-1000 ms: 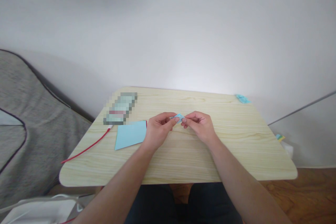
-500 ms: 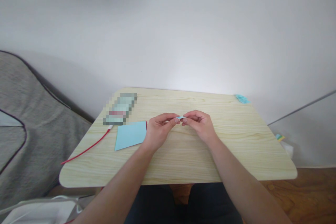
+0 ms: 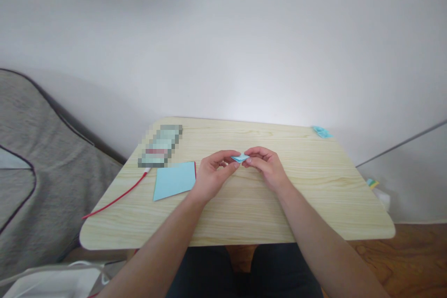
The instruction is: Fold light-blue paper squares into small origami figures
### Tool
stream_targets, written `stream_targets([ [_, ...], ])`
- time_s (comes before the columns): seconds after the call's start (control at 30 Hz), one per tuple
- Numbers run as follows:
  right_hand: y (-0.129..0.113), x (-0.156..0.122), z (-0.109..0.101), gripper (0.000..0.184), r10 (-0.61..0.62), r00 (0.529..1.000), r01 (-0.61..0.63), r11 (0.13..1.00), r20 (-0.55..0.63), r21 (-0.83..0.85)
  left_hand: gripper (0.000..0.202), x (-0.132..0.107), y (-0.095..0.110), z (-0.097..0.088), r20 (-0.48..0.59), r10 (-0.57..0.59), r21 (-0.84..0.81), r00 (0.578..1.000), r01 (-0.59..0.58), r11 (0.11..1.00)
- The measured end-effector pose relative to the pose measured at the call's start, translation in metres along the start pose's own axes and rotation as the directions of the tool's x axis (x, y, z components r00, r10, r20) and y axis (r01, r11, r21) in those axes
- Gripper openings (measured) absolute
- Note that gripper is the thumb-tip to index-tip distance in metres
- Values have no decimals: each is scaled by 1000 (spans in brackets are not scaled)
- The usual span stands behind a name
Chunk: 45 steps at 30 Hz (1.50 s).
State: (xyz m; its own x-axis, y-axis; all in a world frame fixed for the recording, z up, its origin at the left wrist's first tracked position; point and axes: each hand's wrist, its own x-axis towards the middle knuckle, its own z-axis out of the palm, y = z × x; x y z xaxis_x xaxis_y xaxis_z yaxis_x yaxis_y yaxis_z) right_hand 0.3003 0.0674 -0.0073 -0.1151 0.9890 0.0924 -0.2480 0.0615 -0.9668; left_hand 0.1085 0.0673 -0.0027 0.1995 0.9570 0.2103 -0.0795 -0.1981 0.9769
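A small piece of folded light-blue paper (image 3: 240, 158) is held up over the middle of the table, between my two hands. My left hand (image 3: 217, 170) pinches its left side between thumb and fingers. On the right side, my right hand (image 3: 266, 164) grips it the same way, with the fingertips partly hiding the edge. Just left of my left wrist lies a stack of light-blue square paper (image 3: 174, 180), with a red edge showing on its right side.
The wood-patterned table (image 3: 314, 205) stands against a white wall. A pixelated phone-like device (image 3: 160, 146) with a red cable (image 3: 118, 199) lies at the left. Crumpled or folded blue paper (image 3: 321, 132) sits at the back right corner. Grey fabric (image 3: 45, 163) is at far left.
The folded paper has tilted, so more of its face now shows as a flat diamond. Both hands keep their pinch, with the fingertips slightly shifted.
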Motion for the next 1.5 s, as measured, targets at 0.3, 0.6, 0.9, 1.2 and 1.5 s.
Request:
stream_targets([
  [0.3, -1, 0, 1, 20, -17, 1000, 16, 999, -8, -47, 24, 1, -1, -1, -6, 8, -30, 1000, -9, 999],
  [0.6, -7, -3, 4, 8, -77, 997, 72, 983, -20, -169, 18, -1, -3, -2, 17, 9, -1, 1000, -9, 1000],
  [0.9, -12, -6, 7, 11, -58, 998, 59, 984, 9, -170, 21, 0, -4, -2, -19, 24, -47, 1000, -25, 999],
  [1.2, -11, -6, 7, 22, -99, 995, 100, 991, 16, -90, 16, 0, 0, -2, -56, -21, -111, 998, 14, 994],
  [1.5, -7, -2, 5, 23, -72, 997, 71, 993, -9, -93, 9, 0, -6, -3, -35, 124, 83, 992, -120, 989],
])
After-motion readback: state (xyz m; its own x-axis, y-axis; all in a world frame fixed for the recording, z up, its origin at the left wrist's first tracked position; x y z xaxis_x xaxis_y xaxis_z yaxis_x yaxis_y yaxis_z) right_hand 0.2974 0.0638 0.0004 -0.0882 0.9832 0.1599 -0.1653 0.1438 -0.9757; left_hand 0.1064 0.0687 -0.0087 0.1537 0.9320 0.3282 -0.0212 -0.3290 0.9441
